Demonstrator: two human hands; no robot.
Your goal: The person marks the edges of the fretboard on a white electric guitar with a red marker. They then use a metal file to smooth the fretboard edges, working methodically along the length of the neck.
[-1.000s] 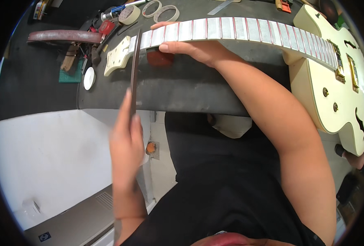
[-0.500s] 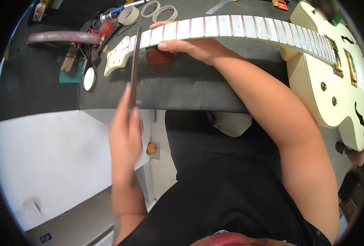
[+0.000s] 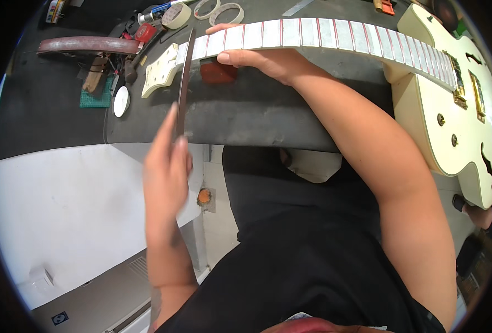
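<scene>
From where I stood, small dark lettering ran along the cream, flared headstock [image 3: 158, 73], and a printed box [image 3: 54, 12] sat at the worktop's [image 3: 257, 123] far left; a small dark square label [image 3: 60, 318] marked the grey surface low on the left. The left hand [image 3: 166, 169], blurred, had its grip closed around the lower end of a long, narrow, dark-brown file-like tool [image 3: 185, 83], which reached up and away from the fingers across the guitar's neck, just beside the headstock; I couldn't tell whether it touched. The right hand [image 3: 264, 62] had its grip wrapped under the pale-covered neck [image 3: 290, 34] with reddish frets, thumb on the near side, fingertips beyond. The cream guitar [image 3: 460, 126] with f-shaped holes lay with its body well right of that grip. A dark-red block [image 3: 218, 72] sat below the thumb.
</scene>
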